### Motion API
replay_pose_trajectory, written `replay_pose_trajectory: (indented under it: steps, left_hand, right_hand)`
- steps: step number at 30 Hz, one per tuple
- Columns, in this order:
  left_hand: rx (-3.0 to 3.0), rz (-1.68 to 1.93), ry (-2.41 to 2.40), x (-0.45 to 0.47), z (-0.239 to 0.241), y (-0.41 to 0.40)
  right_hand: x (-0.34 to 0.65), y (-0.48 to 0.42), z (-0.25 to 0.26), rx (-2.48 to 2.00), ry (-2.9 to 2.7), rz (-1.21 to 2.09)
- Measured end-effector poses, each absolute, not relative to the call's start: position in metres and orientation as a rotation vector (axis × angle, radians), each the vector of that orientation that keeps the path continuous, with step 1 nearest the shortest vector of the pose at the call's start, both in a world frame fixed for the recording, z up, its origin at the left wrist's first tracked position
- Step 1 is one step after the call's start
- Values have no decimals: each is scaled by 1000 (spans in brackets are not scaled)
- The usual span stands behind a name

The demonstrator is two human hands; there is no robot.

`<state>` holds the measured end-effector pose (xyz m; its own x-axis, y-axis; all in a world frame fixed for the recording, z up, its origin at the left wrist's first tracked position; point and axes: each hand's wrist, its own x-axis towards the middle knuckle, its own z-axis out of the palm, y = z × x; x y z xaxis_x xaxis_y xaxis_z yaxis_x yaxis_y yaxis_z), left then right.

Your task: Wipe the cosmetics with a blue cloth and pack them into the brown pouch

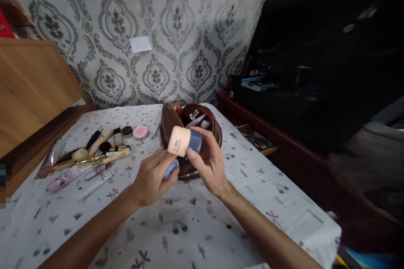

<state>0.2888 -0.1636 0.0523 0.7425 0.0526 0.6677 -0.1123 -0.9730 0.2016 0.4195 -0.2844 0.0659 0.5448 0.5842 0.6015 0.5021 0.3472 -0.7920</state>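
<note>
My right hand [212, 162] grips a cream-coloured cosmetic container [179, 140] by its dark blue cap, tilted above the front of an unzipped brown cosmetic bag [171, 122]. Just left of it, my left hand [154, 173] is closed around a small light-blue object [171, 169]. Fingers cover most of that object, so its kind does not show. The left fingertips reach to the lower side of the cream container; whether they press on it I cannot tell. Inside the bag lie a pale tube [196, 121] and other small cosmetics.
Several cosmetics lie left on the patterned cloth [176, 239], including a pink round compact [140, 132], a dark green jar [127, 131], a foundation bottle [118, 137], brushes and a white tube [96, 185]. A wooden panel [34, 80] borders the left, a dark red ledge [252, 117] the right.
</note>
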Motion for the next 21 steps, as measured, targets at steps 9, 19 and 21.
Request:
replay_pose_trajectory:
  steps: [9,19,21]
  left_hand:
    - [3031,848,52,309,45,-187]
    - [3059,646,71,305,30,-189]
    - [3057,659,58,306,30,-189]
  right_hand:
    - [467,-300,77,-1477,-1035,25]
    - [487,-302,113,-2142,-1492,-185]
    - [483,-297,120,-2244,-1597,-168]
